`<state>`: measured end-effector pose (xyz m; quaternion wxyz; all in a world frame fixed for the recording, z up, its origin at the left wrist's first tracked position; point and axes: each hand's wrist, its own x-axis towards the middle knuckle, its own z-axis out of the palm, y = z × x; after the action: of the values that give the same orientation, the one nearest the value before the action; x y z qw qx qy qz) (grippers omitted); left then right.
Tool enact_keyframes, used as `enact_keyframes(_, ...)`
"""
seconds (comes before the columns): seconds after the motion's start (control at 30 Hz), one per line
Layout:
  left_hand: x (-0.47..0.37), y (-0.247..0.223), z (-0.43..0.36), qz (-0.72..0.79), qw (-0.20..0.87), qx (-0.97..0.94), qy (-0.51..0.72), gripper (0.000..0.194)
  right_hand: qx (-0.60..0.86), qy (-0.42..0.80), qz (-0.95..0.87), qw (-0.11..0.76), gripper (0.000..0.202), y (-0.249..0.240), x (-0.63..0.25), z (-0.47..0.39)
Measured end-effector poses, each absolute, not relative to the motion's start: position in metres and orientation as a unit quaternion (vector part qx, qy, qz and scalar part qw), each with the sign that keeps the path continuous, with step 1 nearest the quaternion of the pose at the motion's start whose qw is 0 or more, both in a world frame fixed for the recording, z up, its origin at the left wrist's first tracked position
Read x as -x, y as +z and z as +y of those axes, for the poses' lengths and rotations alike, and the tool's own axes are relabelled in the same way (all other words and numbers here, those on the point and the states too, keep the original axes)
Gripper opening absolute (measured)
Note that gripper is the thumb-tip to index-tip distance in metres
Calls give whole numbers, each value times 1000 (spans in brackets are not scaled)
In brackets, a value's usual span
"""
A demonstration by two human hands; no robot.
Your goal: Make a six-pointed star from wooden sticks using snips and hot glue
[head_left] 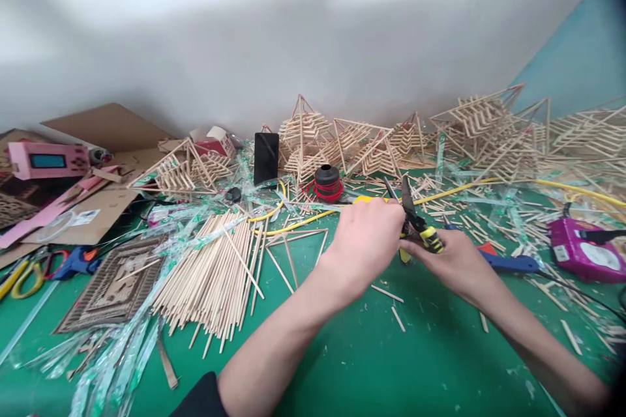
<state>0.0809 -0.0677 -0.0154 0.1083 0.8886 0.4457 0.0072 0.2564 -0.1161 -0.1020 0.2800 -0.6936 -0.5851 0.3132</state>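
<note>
My right hand (452,260) is closed around the black and yellow handles of a pair of pliers (415,218), whose dark jaws point up and away. My left hand (366,234) is closed just to the left of the pliers, its fingers curled by the tool; what they hold is hidden. A yellow part shows behind that hand. Left of my hands lies a fanned pile of wooden sticks (210,280). Thin sticks joined at angles (288,260) rest on the green table (372,365) beside my left wrist.
Stick-built frames (303,130) stand along the wall. A black phone (266,158), a red wire spool (327,184) and a yellow cable (454,190) lie ahead. A purple device (584,251) sits right; cardboard (115,280), scissors (29,277) and plastic strips are left.
</note>
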Motion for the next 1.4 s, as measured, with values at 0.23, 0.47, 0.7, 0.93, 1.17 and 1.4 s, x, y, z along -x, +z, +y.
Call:
enact_keyframes(0.23,-86,-14,-63,418,78,-905,22,26,620,400,-615,280,42,-99,-265,-115)
enact_keyframes(0.47,-84,-9,-59,395,72,-916,7,23,587,530,-520,322,66,-135,-276,-116)
enact_keyframes(0.7,-92,-10,-61,326,46,-943,39,9,591,559,-411,412,47,-139,-274,-126)
enact_keyframes(0.93,-84,23,-24,278,16,-948,153,32,460,635,-333,524,41,-122,-228,-109)
enact_keyframes(1.17,-103,34,40,263,178,-942,112,16,336,696,-239,588,35,-133,-175,-61)
enact_keyframes(1.4,-125,6,68,266,192,-941,80,25,276,718,-166,617,37,-149,-159,-41)
